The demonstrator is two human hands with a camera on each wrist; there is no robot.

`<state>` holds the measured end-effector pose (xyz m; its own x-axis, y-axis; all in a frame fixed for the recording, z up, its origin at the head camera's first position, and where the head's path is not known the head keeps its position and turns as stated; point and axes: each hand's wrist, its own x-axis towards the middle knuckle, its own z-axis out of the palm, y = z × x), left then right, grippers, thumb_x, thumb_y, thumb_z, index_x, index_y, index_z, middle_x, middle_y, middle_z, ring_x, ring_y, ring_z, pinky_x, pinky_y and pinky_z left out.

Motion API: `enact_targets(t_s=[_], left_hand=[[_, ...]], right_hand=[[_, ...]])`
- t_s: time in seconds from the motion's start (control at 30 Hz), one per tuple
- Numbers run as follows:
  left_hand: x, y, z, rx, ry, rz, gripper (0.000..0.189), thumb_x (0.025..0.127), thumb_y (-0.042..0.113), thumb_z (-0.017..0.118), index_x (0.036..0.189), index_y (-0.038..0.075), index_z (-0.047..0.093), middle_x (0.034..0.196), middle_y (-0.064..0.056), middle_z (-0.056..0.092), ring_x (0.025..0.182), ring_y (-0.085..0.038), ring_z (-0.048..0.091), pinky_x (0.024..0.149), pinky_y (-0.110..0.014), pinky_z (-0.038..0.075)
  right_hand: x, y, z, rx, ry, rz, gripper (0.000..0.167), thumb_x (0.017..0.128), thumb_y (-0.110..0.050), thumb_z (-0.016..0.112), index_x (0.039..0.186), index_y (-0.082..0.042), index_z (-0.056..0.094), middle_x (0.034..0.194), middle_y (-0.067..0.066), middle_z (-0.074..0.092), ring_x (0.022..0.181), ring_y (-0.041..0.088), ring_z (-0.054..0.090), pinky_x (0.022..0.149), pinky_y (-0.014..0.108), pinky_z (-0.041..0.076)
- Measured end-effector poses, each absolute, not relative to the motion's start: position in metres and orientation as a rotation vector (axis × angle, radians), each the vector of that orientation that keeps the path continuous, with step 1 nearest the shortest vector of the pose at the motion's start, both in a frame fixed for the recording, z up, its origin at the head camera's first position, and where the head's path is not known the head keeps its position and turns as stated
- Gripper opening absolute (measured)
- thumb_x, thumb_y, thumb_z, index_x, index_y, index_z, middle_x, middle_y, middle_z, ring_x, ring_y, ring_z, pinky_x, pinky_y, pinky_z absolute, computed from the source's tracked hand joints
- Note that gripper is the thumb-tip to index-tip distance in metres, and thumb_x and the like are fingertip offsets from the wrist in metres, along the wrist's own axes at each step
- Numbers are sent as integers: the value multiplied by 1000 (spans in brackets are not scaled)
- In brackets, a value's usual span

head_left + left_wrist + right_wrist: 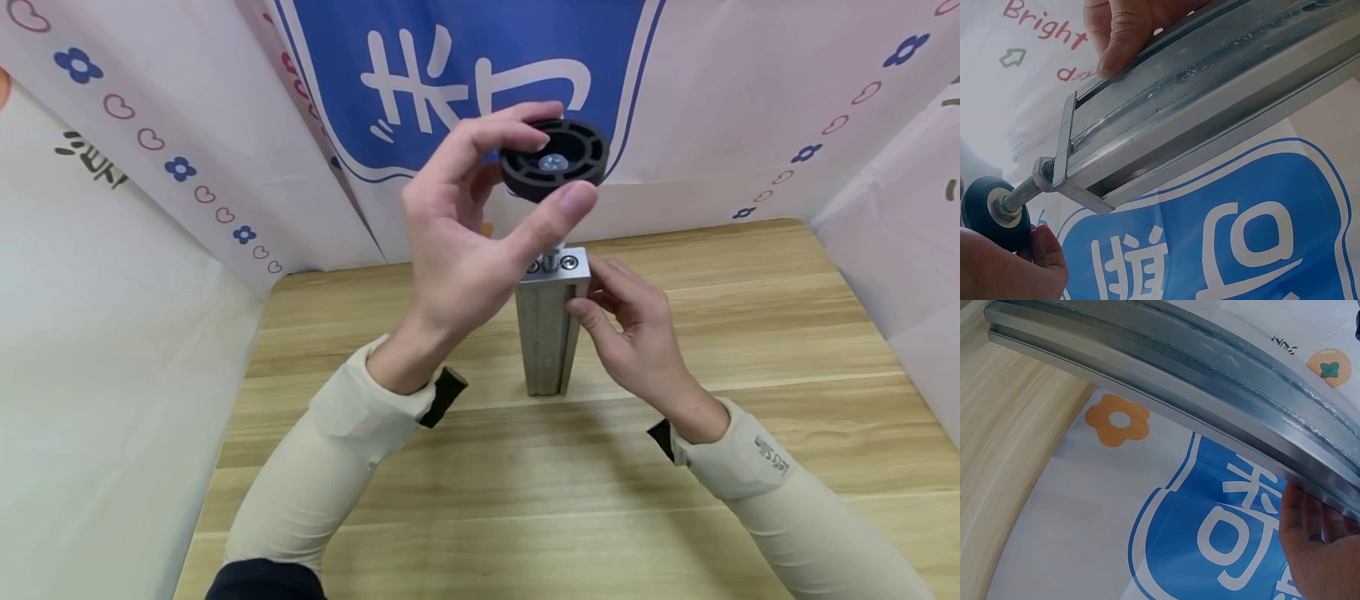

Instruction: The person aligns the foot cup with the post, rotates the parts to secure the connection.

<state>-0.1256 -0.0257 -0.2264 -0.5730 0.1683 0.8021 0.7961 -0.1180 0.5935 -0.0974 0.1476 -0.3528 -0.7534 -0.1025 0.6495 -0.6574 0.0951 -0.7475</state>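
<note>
An aluminium profile (543,342) stands upright on the table, with a flat end plate (1065,147) on its top held by screws. From that plate rises a threaded stud (1021,194) with a nut (1041,175) next to the plate. A round black levelling foot (553,162) sits at the stud's upper end. My left hand (457,258) holds the foot by its rim, thumb on the near side and fingers on the far side. Just below the end plate, my right hand (637,333) grips the profile's right side; some fingertips are hidden behind it.
A wood-grain table (420,517) lies under the profile. White printed sheeting surrounds the table's back and sides, with a blue sign (330,50) behind my hands. Each forearm wears a pale sleeve (300,492) with a black piece (444,397) at the wrist.
</note>
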Motion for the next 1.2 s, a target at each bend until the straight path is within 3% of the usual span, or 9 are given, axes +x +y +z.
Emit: enact_targets(t_s=[0.17, 0.37, 0.53, 0.83, 1.2], left_hand=[[-126, -25, -226, -1054, -1673, -1766, 35, 83, -8, 79, 111, -18, 59, 130, -34, 66, 116, -29, 71, 97, -47, 63], [-126, -25, -227, -1033, -1665, -1797, 37, 86, -4, 75, 115, -20, 60, 129, -31, 57, 116, -29, 68, 105, -47, 60], [-128, -28, -229, -1071, -1645, -1772, 42, 89, 1, 69, 122, -21, 55, 127, -35, 60, 111, -35, 71, 102, -49, 61], [-127, -28, -228, -1087, -1660, -1702, 32, 93, 7, 59, 111, -20, 61, 131, -39, 63, 121, -34, 68, 100, -48, 61], [-125, -24, -227, -1016, -1670, -1801, 37, 82, -6, 81, 111, -19, 62, 127, -28, 55, 117, -27, 67, 107, -44, 59]], right_hand=[[-98, 147, -353, 744, -1942, 1702, 43, 97, 2, 68, 139, 8, 62, 114, -7, 71, 95, 8, 68, 86, 20, 62], [-98, 147, -352, 746, -1943, 1708, 43, 99, -8, 68, 139, 9, 62, 113, -9, 70, 94, 8, 68, 85, 19, 62], [-98, 147, -352, 736, -1943, 1709, 42, 97, -1, 69, 137, 9, 63, 112, -8, 70, 92, 8, 67, 83, 19, 62], [-97, 148, -351, 748, -1947, 1710, 49, 100, -20, 68, 138, 10, 62, 115, -12, 70, 94, 7, 68, 84, 19, 62], [-97, 150, -352, 764, -1956, 1699, 49, 101, -22, 66, 139, 10, 61, 116, -12, 69, 96, 7, 69, 86, 20, 63]])
